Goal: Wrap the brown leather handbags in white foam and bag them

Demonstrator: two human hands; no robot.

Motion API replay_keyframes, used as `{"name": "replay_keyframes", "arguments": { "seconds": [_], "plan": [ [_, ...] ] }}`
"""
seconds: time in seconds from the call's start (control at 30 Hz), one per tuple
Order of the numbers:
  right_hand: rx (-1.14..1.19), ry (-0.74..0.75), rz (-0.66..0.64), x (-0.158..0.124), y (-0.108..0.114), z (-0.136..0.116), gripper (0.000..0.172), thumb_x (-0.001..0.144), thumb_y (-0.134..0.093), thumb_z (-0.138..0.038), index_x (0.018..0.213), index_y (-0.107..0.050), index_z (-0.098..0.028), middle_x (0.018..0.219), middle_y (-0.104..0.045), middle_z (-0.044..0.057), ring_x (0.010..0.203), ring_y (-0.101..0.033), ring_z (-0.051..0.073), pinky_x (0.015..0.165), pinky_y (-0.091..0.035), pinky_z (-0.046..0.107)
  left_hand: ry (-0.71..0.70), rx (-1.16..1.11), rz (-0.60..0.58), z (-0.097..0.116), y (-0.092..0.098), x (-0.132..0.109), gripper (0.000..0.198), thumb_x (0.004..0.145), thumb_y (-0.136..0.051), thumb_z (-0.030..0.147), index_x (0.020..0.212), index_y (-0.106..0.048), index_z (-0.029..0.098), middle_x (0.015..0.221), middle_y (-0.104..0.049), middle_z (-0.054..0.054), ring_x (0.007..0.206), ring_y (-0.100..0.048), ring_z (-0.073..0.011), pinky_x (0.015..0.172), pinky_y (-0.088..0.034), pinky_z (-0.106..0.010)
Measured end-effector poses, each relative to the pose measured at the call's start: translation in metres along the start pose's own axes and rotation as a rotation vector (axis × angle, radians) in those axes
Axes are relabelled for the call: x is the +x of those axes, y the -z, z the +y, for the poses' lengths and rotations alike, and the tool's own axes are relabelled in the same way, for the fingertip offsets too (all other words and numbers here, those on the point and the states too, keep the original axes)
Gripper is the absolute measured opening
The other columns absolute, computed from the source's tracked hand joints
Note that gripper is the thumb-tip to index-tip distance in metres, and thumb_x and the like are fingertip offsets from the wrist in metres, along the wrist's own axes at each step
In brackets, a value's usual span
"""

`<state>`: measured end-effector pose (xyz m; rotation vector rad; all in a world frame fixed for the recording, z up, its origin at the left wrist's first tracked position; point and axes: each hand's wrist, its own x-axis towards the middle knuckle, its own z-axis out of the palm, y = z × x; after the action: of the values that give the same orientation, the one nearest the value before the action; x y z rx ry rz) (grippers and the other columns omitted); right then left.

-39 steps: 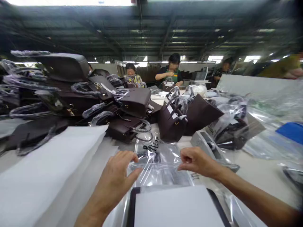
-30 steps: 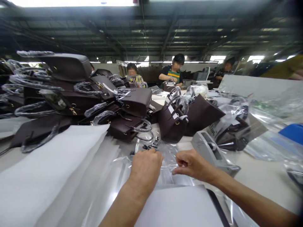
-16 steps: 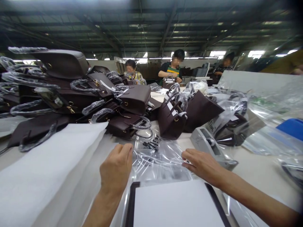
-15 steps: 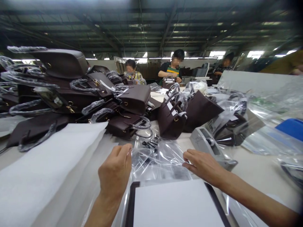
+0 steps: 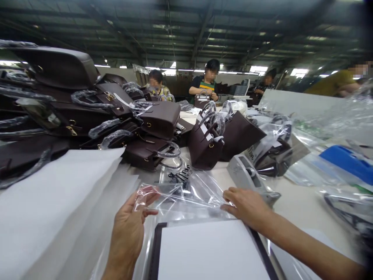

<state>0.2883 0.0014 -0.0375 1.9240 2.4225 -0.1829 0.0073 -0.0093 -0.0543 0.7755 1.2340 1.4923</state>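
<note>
A clear plastic bag (image 5: pixel 177 200) stretches between my two hands. My left hand (image 5: pixel 131 221) is at the bag's left corner, its fingers seen through the film and its thumb held apart from them. At the right side, my right hand (image 5: pixel 244 204) grips the film with curled fingers; the fingertips are partly hidden. Below the hands lies a dark brown bag (image 5: pixel 155 249) with a white sheet (image 5: pixel 210 249) over it. Its lower part runs out of view. Black lettering shows on plastic film (image 5: pixel 179 175) just beyond.
Brown handbags (image 5: pixel 159 116) with wrapped handles are piled at left. More handbags (image 5: pixel 204 151) stand ahead, beside a grey tape dispenser (image 5: pixel 247 171). White foam sheets (image 5: pixel 58 202) lie at my left, a blue object (image 5: pixel 346 161) at right. Several people (image 5: pixel 205 83) are in the background.
My left hand has gone from a closed fist to spread fingers behind the bag's film, and sits slightly lower and left. My right hand keeps its grip. The view has shifted slightly.
</note>
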Motion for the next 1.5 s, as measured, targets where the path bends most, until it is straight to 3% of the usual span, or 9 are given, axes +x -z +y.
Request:
{"name": "replay_keyframes", "arguments": {
  "seconds": [0.1,0.3,0.5,0.63,0.77,0.97,1.13,1.33,1.5],
  "plan": [
    [0.059,-0.044,-0.029,0.006,-0.001,0.005,0.017,0.073,-0.065,-0.031,0.065,-0.06,-0.017,0.063,-0.063,0.004,0.059,-0.058,0.02,0.049,-0.025,0.025,-0.134,-0.097,-0.015,0.01,-0.019,-0.002,0.028,0.065,-0.071,0.029,0.088,-0.061,0.017,0.091,-0.066,-0.005,0.087,-0.064,-0.0216,0.03,-0.031,-0.011],
    [0.272,-0.086,0.182,0.024,0.022,0.01,0.032,0.092,-0.031,-0.031,0.083,-0.059,-0.018,0.068,-0.062,0.0,0.06,-0.057,0.011,0.053,-0.038,0.021,-0.385,-0.012,0.104,0.027,-0.043,-0.002,0.023,0.073,-0.064,0.031,0.092,-0.058,0.02,0.075,-0.064,0.003,0.062,-0.063,-0.0123,0.061,-0.055,-0.025],
    [0.141,0.132,0.668,0.032,0.045,0.024,0.025,0.09,-0.043,-0.032,0.089,-0.064,-0.018,0.078,-0.065,0.003,0.067,-0.059,0.013,0.063,-0.041,0.023,-0.811,0.909,0.184,0.018,-0.019,-0.001,0.023,0.084,-0.05,0.034,0.099,-0.058,0.019,0.086,-0.066,-0.001,0.072,-0.062,-0.0135,0.072,-0.049,-0.025],
    [-0.143,0.251,0.864,0.029,0.05,0.038,0.023,0.089,-0.046,-0.031,0.094,-0.065,-0.018,0.075,-0.064,0.005,0.065,-0.056,0.013,0.063,-0.038,0.024,-0.849,1.034,0.252,0.012,0.004,0.004,0.022,0.086,-0.047,0.031,0.101,-0.056,0.018,0.091,-0.065,-0.003,0.074,-0.062,-0.0135,0.072,-0.048,-0.023],
    [0.002,0.205,0.716,0.024,0.04,0.039,0.026,0.089,-0.046,-0.036,0.087,-0.063,-0.017,0.074,-0.063,0.005,0.066,-0.055,0.013,0.064,-0.04,0.025,-0.886,1.039,0.208,-0.001,0.018,0.006,0.021,0.086,-0.047,0.03,0.102,-0.053,0.017,0.092,-0.062,-0.004,0.078,-0.061,-0.0143,0.075,-0.047,-0.025],
    [0.515,-0.11,0.038,0.007,-0.003,0.039,0.036,0.079,-0.052,-0.05,0.065,-0.055,-0.017,0.056,-0.055,0.0,0.05,-0.05,0.012,0.044,-0.036,0.023,-0.86,1.031,0.075,-0.034,0.03,0.013,0.028,0.081,-0.055,0.038,0.1,-0.048,0.019,0.086,-0.056,-0.001,0.074,-0.059,-0.014,0.071,-0.048,-0.026],
    [0.817,-0.194,0.203,-0.003,-0.03,0.034,0.034,0.09,-0.033,-0.045,0.081,-0.049,-0.017,0.078,-0.063,0.005,0.071,-0.061,0.016,0.059,-0.048,0.027,-0.783,1.122,-0.044,-0.06,0.033,0.019,0.017,0.084,-0.048,0.038,0.086,-0.049,0.021,0.076,-0.052,0.001,0.064,-0.055,-0.0131,0.062,-0.046,-0.026],
    [0.289,0.04,0.287,-0.001,-0.044,0.048,0.025,0.082,-0.05,-0.041,0.091,-0.058,-0.019,0.079,-0.06,0.005,0.072,-0.058,0.019,0.069,-0.044,0.033,-0.677,1.141,0.026,-0.075,0.038,0.014,0.024,0.085,-0.046,0.043,0.09,-0.05,0.02,0.085,-0.057,-0.002,0.067,-0.059,-0.0146,0.062,-0.048,-0.027],
    [0.269,0.042,0.232,-0.011,-0.068,0.061,0.022,0.087,-0.041,-0.027,0.076,-0.058,-0.019,0.074,-0.058,0.003,0.067,-0.057,0.016,0.066,-0.046,0.029,-0.539,1.065,0.118,-0.088,0.046,0.006,0.04,0.083,-0.044,0.05,0.108,-0.047,0.019,0.088,-0.06,-0.004,0.072,-0.062,-0.0172,0.068,-0.05,-0.03]
  ]
}}
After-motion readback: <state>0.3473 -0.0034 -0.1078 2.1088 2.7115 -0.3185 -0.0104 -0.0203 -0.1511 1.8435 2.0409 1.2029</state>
